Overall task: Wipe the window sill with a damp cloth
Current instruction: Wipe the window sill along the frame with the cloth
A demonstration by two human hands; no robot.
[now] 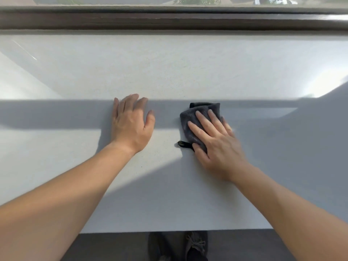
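Observation:
A wide white window sill fills the head view. A folded dark grey cloth with a small black loop lies on it right of centre. My right hand presses flat on the cloth, fingers straight and spread, covering its near right part. My left hand rests palm down on the bare sill, a hand's width to the left of the cloth, fingers straight and touching nothing else.
A dark brown window frame runs along the far edge of the sill, with glass above it. The sill's near edge drops to a dark floor where my shoes show. Sunlight and shadow bands cross the surface.

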